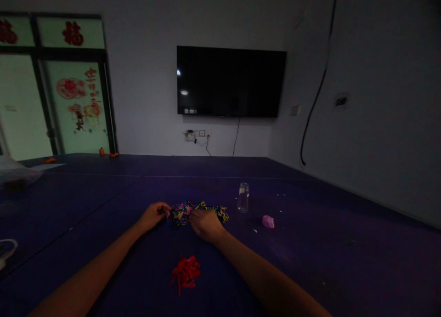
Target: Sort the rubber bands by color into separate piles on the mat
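Observation:
A loose heap of multicoloured rubber bands (181,212), with yellow, pink, blue and dark loops, lies on the dark purple tabletop. At its left edge is my left hand (154,217), with thumb and fingers pinched together at a pinkish band. My right hand (207,225) reaches over the middle of the heap, fingers bent down and pressed together among the bands. Its fingertips are partly hidden, so what they grip is unclear. Nearer to me, between my forearms, sits a separate pile of red bands (187,272).
Right of the heap stand a clear glass bottle (243,200) and a crumpled pink lump (268,222). Small white scraps dot the tabletop (327,248). A clear plastic bag (17,172) lies far left. Beyond the table, a television (230,82) hangs on the wall.

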{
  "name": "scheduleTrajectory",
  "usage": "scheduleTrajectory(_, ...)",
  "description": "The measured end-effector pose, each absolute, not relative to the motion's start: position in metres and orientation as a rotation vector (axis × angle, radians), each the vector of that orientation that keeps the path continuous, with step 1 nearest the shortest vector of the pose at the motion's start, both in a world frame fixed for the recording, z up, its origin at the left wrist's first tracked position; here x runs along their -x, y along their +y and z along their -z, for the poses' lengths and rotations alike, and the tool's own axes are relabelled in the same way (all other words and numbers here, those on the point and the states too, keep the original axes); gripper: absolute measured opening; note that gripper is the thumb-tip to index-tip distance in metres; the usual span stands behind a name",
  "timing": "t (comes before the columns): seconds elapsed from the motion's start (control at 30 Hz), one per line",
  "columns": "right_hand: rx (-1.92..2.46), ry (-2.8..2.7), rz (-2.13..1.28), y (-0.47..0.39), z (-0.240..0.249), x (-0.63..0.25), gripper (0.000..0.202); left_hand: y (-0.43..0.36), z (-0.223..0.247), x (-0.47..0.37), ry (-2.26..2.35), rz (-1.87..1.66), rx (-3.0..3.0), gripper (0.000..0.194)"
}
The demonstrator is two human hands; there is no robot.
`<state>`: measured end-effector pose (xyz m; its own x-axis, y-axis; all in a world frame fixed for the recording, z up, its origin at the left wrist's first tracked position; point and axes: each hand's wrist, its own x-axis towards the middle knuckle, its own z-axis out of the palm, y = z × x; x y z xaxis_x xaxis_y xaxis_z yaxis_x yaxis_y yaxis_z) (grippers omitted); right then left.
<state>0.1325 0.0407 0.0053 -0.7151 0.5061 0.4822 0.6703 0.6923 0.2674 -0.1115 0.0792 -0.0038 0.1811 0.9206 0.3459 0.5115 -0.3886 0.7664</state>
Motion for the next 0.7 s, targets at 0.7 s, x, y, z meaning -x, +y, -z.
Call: scheduleTrajectory(0.7,0.912,-2.561,0.598,0.0386,-0.0088,-0.1323,0.021,0.0731,-0.003,0.1082,1.365,-1.09,-2.13,0.019)
